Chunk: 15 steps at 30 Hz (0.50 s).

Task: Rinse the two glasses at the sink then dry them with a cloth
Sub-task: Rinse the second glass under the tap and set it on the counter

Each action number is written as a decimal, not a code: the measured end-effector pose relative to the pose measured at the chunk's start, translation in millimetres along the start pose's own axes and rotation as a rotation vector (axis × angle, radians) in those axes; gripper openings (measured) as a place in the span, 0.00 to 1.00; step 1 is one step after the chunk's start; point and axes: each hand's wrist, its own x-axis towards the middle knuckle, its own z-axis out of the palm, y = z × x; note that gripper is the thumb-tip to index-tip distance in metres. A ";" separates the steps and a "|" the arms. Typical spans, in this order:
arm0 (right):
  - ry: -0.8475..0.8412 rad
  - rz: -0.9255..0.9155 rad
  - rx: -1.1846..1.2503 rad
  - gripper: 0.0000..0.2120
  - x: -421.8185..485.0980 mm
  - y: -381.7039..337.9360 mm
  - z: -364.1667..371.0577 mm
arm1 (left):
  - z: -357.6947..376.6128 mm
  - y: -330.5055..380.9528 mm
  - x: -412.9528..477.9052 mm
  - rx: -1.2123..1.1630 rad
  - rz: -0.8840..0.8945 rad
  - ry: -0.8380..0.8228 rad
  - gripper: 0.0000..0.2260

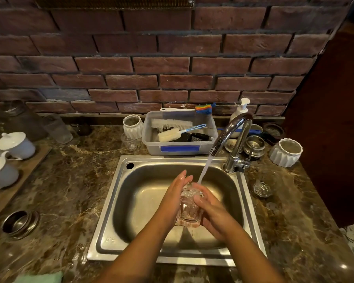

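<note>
A clear faceted glass [189, 208] is held upright over the steel sink [119, 201], between both my hands. My left hand [175, 196] presses its left side with fingers stretched upward. My right hand [212, 209] wraps the right side. Water from the chrome faucet [233, 137] streams down into the glass's mouth. A second clear glass [263, 185] lies on its side on the counter right of the sink. A green cloth [39, 277] shows at the bottom left edge.
A plastic tub of brushes [178, 133] stands behind the sink, with white ribbed cups [132, 126] [286, 152], a soap pump [240, 111] and metal lids nearby. White lidded cups [14, 144] sit on a wooden tray at left. A brick wall backs the marble counter.
</note>
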 end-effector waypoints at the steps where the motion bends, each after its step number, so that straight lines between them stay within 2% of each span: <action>1: 0.010 0.014 0.057 0.26 -2.9 1.2 3.6 | -0.3 0.4 -2.7 -0.004 0.002 0.004 0.22; 8: 0.050 0.108 0.187 0.22 -30.7 -5.6 28.6 | -1.4 2.2 -26.3 0.035 -0.032 -0.002 0.23; 15: 0.117 0.270 0.179 0.27 -41.3 -7.6 38.8 | -6.0 6.6 -40.9 0.062 -0.225 0.041 0.27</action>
